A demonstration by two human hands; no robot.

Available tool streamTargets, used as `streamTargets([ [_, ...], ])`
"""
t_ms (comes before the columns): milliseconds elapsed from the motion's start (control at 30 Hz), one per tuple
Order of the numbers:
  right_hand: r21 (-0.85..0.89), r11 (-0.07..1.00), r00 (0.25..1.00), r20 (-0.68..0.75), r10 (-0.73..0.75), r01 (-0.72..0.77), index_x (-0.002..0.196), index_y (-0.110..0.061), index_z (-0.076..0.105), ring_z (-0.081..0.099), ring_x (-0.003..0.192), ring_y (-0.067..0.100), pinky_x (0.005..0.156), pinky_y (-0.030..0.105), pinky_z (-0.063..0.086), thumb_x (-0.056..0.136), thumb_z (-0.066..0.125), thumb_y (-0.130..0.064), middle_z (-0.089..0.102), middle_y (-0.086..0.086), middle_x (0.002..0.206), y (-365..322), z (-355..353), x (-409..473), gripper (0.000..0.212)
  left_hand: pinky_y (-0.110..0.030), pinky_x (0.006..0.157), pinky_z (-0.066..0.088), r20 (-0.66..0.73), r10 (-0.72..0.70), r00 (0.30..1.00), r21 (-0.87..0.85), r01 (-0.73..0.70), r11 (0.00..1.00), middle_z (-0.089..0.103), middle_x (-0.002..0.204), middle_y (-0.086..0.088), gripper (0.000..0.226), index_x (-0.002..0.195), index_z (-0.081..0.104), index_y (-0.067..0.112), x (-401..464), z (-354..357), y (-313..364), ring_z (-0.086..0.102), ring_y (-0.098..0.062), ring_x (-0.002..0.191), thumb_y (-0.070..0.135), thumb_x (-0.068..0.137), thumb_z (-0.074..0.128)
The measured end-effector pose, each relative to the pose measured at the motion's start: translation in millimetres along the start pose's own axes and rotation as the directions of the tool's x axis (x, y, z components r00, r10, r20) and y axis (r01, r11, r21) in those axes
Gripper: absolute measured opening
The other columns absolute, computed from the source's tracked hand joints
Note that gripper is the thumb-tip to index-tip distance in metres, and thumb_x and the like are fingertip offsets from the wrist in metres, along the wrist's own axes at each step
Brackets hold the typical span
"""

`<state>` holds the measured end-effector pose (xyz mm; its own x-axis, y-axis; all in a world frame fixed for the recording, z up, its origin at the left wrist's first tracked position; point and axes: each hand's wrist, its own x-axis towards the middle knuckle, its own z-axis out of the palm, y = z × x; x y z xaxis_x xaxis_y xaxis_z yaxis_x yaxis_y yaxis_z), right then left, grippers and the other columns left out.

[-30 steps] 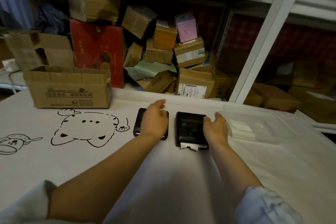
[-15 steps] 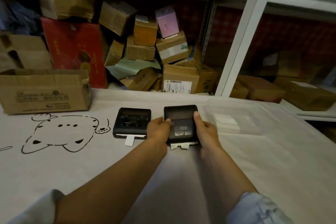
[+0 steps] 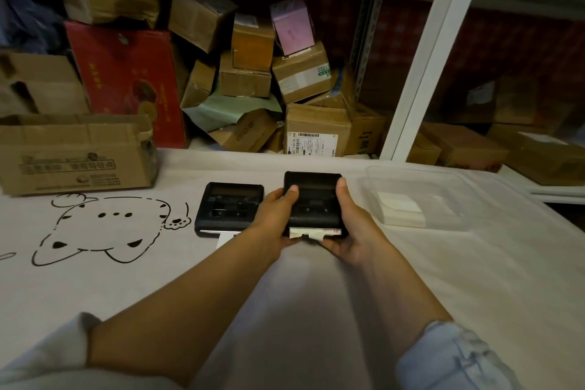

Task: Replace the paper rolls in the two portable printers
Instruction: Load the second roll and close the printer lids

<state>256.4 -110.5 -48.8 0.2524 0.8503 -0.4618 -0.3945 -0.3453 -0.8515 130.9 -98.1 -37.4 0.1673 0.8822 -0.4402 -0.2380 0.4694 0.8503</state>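
Two black portable printers are on the white table cloth. The right printer (image 3: 313,203) is gripped from both sides: my left hand (image 3: 273,218) holds its left edge with the thumb on top, and my right hand (image 3: 351,225) holds its right edge, thumb on top. A torn strip of white paper (image 3: 305,234) sticks out of its near edge. The left printer (image 3: 229,207) lies flat beside it, untouched, with a white paper tab (image 3: 225,236) hanging out at the front.
A clear plastic tray (image 3: 443,187) holding white paper pads (image 3: 400,209) sits to the right. An open cardboard box (image 3: 76,155) stands at the left. Behind the table is a heap of cartons under white shelving (image 3: 421,54). A cat drawing marks the cloth.
My left hand left the left printer and came over to the right printer. Both hands now grip the right printer, which has been drawn slightly toward me.
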Motion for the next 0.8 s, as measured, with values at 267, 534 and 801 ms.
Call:
streamTargets([
  [267, -0.012, 0.998, 0.998, -0.014, 0.057, -0.057, 0.116, -0.015, 0.058, 0.065, 0.100, 0.037, 0.087, 0.051, 0.055, 0.080, 0.065, -0.054, 0.068, 0.016, 0.109, -2, -3, 9, 0.054, -0.045, 0.080, 0.054, -0.020, -0.087, 0.996, -0.048, 0.086, 0.995, 0.063, 0.095, -0.015, 0.013, 0.089, 0.055, 0.018, 7, -2, 5, 0.062, -0.032, 0.091, 0.029, 0.094, 0.053],
  [534, 0.007, 1.000, 0.999, 0.027, 0.025, -0.025, 0.112, -0.013, 0.058, 0.065, 0.097, 0.038, 0.084, 0.055, 0.055, 0.091, 0.062, -0.032, 0.067, 0.018, 0.105, -2, -7, 5, 0.029, -0.045, 0.077, 0.055, -0.034, -0.073, 0.997, -0.025, 0.072, 0.997, 0.063, 0.099, -0.014, 0.010, 0.100, 0.055, 0.017, 10, -1, 2, 0.062, -0.030, 0.093, 0.024, 0.095, 0.051],
  [801, 0.037, 0.999, 0.999, 0.027, 0.030, -0.031, 0.106, -0.013, 0.057, 0.064, 0.094, 0.037, 0.074, 0.052, 0.057, 0.093, 0.059, -0.030, 0.066, 0.018, 0.103, -2, -9, 4, 0.022, -0.048, 0.089, 0.053, 0.047, -0.066, 0.997, -0.019, 0.067, 0.998, 0.063, 0.112, -0.017, 0.023, 0.116, 0.056, 0.015, 9, -1, 0, 0.061, -0.033, 0.104, 0.021, 0.094, 0.053],
])
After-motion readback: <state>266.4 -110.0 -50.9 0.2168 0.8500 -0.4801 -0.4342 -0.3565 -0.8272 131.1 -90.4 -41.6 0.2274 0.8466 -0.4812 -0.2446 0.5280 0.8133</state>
